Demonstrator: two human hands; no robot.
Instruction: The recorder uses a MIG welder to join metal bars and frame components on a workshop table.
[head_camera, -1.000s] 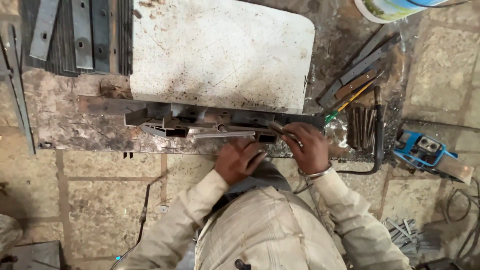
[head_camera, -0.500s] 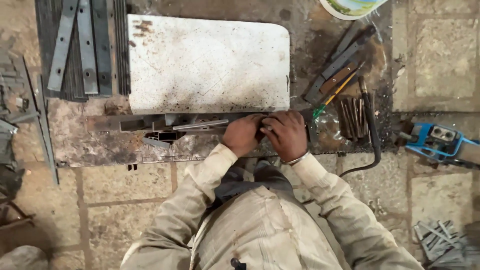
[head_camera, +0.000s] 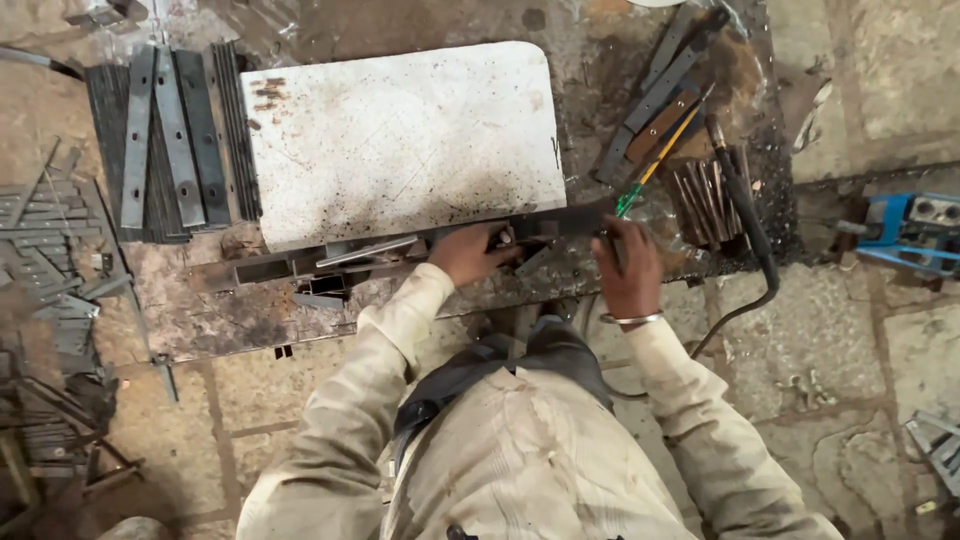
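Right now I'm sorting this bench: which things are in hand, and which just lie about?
In hand:
left hand on long dark steel bar assembly
right hand beside it

Lying about:
white scorched board
flat grey steel strips
blue power tool

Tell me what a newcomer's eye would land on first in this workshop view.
First the big white speckled plate, lying on the rusty work surface at the centre top. Just below it, the left hand and right hand rest on a long dark metal assembly along the plate's near edge. The blue power tool on the floor at far right stands out too, as does the stack of punched flat bars at upper left.
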